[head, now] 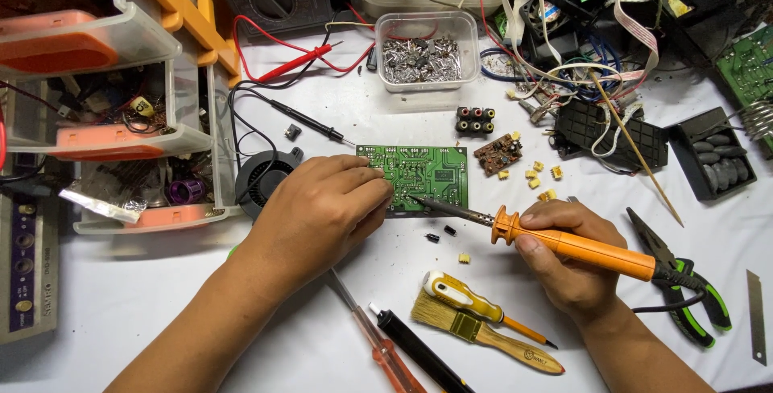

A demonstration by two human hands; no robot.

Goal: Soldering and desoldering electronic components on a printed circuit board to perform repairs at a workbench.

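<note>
Soldering in hand on the green circuit board (pixel 419 174) at mid-table.
Left hand (pixel 318 212) clamps the board's near edge; right hand (pixel 564 260) grips the orange soldering iron (pixel 564 242), tip on the board; I'd say steadiness matters next.

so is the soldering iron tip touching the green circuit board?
Touching. The head view shows the soldering iron in the right hand, its tip meeting the green circuit board near the lower edge; the left hand steadies it.

Left hand (pixel 322 212) palm-down, fingers curled; right hand (pixel 564 260) clenched in a grip.
</note>
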